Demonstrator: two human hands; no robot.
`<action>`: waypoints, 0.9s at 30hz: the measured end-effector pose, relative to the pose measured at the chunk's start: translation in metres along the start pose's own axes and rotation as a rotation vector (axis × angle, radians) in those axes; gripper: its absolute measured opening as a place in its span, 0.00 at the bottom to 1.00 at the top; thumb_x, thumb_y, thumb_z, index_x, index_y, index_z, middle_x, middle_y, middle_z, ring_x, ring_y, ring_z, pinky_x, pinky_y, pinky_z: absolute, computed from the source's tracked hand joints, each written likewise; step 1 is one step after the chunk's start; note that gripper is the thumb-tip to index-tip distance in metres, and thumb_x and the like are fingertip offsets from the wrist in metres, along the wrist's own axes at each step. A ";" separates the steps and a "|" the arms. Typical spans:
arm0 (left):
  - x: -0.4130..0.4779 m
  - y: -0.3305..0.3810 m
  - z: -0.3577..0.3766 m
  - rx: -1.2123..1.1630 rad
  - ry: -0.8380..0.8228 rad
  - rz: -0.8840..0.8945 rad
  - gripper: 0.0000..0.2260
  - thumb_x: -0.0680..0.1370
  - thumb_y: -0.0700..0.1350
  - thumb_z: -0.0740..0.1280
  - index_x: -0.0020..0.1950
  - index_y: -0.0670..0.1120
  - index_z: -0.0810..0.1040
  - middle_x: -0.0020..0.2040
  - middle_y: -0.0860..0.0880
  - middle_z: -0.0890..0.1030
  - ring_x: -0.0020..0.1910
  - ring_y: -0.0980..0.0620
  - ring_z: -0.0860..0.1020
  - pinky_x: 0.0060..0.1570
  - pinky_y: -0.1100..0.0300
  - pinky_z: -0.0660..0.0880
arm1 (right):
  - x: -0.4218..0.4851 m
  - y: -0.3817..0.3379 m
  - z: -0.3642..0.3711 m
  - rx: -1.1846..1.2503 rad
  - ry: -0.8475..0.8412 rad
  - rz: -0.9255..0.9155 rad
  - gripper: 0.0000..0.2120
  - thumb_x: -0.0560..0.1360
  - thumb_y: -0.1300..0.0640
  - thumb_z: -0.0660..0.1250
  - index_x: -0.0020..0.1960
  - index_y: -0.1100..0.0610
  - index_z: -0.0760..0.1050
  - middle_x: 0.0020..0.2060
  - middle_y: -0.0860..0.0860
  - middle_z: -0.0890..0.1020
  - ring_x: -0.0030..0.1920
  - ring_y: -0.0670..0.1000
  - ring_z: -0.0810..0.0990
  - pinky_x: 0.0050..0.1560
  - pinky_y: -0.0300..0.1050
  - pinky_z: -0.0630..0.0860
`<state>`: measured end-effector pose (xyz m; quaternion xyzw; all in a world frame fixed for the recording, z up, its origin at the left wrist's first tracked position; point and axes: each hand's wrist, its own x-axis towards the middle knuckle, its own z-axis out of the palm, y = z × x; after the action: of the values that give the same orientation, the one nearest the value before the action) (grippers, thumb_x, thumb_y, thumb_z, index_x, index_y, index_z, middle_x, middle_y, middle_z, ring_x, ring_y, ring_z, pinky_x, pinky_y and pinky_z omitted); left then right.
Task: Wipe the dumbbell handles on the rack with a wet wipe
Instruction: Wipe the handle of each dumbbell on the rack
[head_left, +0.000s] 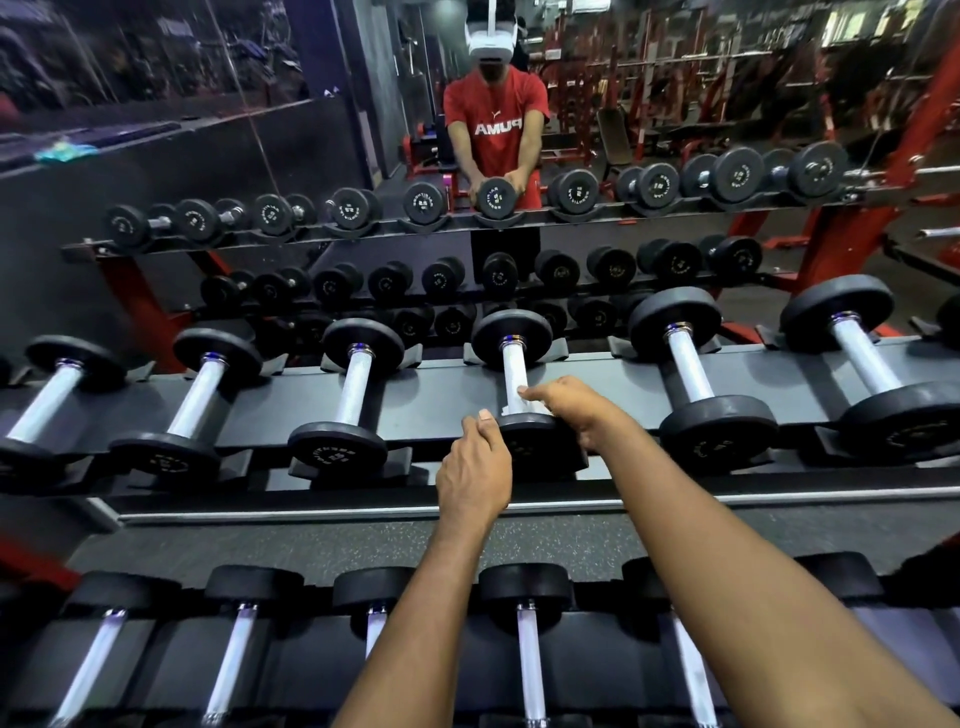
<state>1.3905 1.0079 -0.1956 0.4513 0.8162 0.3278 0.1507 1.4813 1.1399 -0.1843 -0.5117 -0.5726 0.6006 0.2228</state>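
Your left hand (472, 473) grips the near head of the middle dumbbell (511, 338). Your right hand (576, 410) clasps the wet wipe (519, 405) around that dumbbell's handle (514, 371), just beside the near head.

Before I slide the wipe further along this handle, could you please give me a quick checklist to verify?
1. Wet wipe lies against the handle: ok.
2. Right hand has a grip on the wet wipe: ok.
3. Left hand holds the near head steady: ok.
4. Far head sits in its cradle: ok.
5. Handle beyond the wipe is unobstructed: ok.
6. Wipe wet enough: cannot tell.
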 end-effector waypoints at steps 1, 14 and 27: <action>0.000 0.000 0.000 0.001 -0.001 0.000 0.23 0.85 0.55 0.42 0.63 0.44 0.69 0.56 0.38 0.79 0.54 0.39 0.77 0.50 0.49 0.69 | 0.001 -0.003 0.000 0.009 -0.042 0.030 0.16 0.72 0.53 0.73 0.51 0.64 0.77 0.45 0.60 0.83 0.40 0.58 0.83 0.42 0.52 0.80; -0.001 0.002 0.000 0.008 0.005 -0.005 0.21 0.85 0.54 0.43 0.63 0.43 0.69 0.54 0.38 0.79 0.50 0.41 0.76 0.48 0.51 0.67 | -0.001 -0.006 0.003 0.089 -0.106 0.140 0.18 0.71 0.54 0.76 0.52 0.66 0.78 0.32 0.56 0.83 0.28 0.52 0.81 0.29 0.42 0.76; -0.002 0.003 0.000 -0.012 0.018 -0.008 0.22 0.85 0.55 0.42 0.63 0.44 0.70 0.54 0.39 0.80 0.52 0.40 0.77 0.49 0.50 0.68 | 0.005 -0.013 0.020 0.119 0.107 0.130 0.23 0.58 0.56 0.82 0.47 0.64 0.80 0.40 0.56 0.84 0.35 0.54 0.83 0.35 0.43 0.80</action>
<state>1.3937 1.0075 -0.1940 0.4442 0.8173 0.3361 0.1473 1.4582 1.1384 -0.1779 -0.5647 -0.4888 0.6187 0.2437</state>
